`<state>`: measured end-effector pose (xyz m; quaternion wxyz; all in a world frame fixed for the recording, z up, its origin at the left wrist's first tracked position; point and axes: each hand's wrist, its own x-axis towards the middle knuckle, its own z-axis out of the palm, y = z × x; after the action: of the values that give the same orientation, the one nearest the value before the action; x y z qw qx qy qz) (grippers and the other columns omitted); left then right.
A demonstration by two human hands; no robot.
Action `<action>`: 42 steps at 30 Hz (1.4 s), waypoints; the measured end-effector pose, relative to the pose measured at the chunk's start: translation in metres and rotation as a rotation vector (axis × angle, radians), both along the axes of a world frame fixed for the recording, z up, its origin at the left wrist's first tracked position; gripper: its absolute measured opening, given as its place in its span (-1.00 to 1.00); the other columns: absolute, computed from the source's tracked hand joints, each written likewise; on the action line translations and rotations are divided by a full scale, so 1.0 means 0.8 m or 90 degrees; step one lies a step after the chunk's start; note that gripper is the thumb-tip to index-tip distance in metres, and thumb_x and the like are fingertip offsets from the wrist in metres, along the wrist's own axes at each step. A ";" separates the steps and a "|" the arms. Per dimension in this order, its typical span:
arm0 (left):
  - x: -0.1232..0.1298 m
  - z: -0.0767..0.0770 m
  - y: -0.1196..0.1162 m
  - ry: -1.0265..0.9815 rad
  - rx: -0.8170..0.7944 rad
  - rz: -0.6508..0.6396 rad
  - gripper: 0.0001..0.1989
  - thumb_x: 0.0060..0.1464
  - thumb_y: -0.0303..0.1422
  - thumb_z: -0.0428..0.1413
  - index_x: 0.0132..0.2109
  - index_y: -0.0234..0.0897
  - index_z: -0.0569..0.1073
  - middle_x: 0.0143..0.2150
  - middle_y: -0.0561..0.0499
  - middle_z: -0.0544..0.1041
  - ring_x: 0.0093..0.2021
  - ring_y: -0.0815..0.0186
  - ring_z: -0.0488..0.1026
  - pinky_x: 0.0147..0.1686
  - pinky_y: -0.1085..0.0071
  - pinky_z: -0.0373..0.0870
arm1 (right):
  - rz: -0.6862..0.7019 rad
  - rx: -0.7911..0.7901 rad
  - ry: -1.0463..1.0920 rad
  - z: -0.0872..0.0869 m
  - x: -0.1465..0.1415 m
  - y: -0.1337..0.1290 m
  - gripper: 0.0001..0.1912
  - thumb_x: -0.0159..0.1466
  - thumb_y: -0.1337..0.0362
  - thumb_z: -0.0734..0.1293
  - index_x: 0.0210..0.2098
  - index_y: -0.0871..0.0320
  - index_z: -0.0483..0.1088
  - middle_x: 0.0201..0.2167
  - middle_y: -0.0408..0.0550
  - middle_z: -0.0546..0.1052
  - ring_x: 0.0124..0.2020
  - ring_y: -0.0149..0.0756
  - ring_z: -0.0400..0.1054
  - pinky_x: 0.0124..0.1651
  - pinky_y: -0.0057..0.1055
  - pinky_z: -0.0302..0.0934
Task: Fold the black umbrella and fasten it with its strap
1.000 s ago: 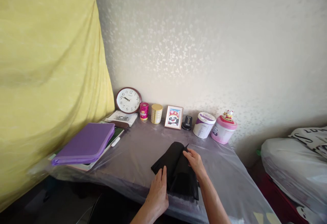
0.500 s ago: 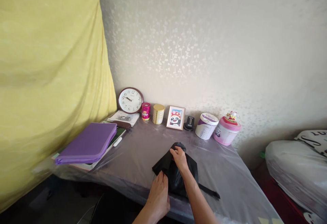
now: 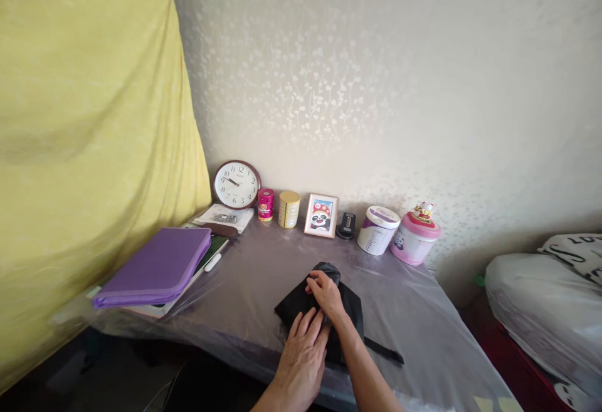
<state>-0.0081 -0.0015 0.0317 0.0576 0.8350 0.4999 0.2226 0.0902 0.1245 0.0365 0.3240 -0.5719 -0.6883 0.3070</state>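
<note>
A black fabric bundle [image 3: 352, 311] lies on the near part of the table, with a flap spread to the left and a rounded, bunched end at the far side. From its right side a narrow black strap [image 3: 384, 350] trails over the table. My left hand [image 3: 305, 346] rests flat on the near part of the fabric, fingers stretched out. Just beyond it, my right hand [image 3: 326, 294] has its fingers bent down on the bundle near the bunched end, gripping the fabric. The hands touch or nearly touch, and my forearms hide part of the bundle.
Plastic film covers the table [image 3: 254, 268]. A purple folder [image 3: 155, 264] and a white pen [image 3: 213, 263] lie left. Along the wall stand a clock [image 3: 236, 184], small tins, a picture frame [image 3: 321, 216], a black device [image 3: 347, 226] and two tubs. Wrapped bedding [image 3: 540, 293] is at right.
My left hand has moved from the bundle's near left edge up onto it, flattening its fingers beside my right hand. My right hand has shifted slightly left. The flap lies flatter.
</note>
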 end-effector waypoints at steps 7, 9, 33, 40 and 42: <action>-0.002 -0.052 0.019 0.052 0.022 0.058 -0.44 0.04 -0.51 -0.13 0.22 -0.24 0.09 0.26 -0.04 0.14 0.24 0.16 0.07 0.14 0.14 0.19 | 0.099 0.198 0.006 -0.009 0.011 -0.035 -0.79 0.23 0.28 0.18 -0.27 0.08 0.45 -0.29 -0.11 0.54 -0.21 -0.32 0.39 -0.10 -0.37 0.24; -0.001 -0.061 0.018 0.057 0.043 0.071 -0.40 0.00 -0.56 -0.14 0.23 -0.31 0.05 0.27 -0.09 0.12 0.24 0.18 0.07 0.12 0.19 0.22 | 0.135 0.280 -0.018 -0.015 0.019 -0.045 -0.77 0.26 0.29 0.16 -0.25 0.08 0.45 -0.26 -0.08 0.53 -0.12 -0.29 0.35 -0.02 -0.33 0.21; -0.002 -0.022 0.009 0.007 -0.271 0.132 -0.06 -0.32 -0.64 -0.07 0.29 -0.38 -0.20 0.32 -0.22 -0.17 0.30 0.09 -0.18 0.19 0.18 0.02 | -0.052 0.137 -0.130 -0.032 0.058 0.083 -0.71 0.25 0.27 0.11 -0.24 0.08 0.45 -0.19 -0.05 0.53 -0.07 -0.27 0.35 0.07 -0.35 0.09; -0.006 -0.029 0.006 -0.029 -0.231 0.126 -0.12 -0.24 -0.67 -0.12 0.29 -0.41 -0.23 0.32 -0.24 -0.12 0.30 0.14 -0.12 0.20 0.24 0.03 | -0.227 0.123 -0.124 -0.032 0.124 0.027 -0.63 0.21 0.22 0.08 -0.15 0.24 0.38 -0.13 0.13 0.48 -0.05 -0.15 0.33 0.04 -0.26 0.12; -0.008 -0.029 0.005 -0.039 -0.223 0.121 -0.15 -0.20 -0.68 -0.14 0.29 -0.42 -0.23 0.32 -0.24 -0.10 0.29 0.16 -0.09 0.20 0.27 0.02 | -0.278 0.098 -0.100 -0.036 0.144 0.001 -0.63 0.19 0.18 0.09 -0.17 0.21 0.39 -0.18 0.10 0.50 -0.11 -0.15 0.37 -0.02 -0.28 0.17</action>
<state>-0.0144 0.0027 0.0084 0.1958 0.7540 0.6057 0.1620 0.2057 0.1256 0.0075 0.3708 -0.7028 -0.5928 0.1311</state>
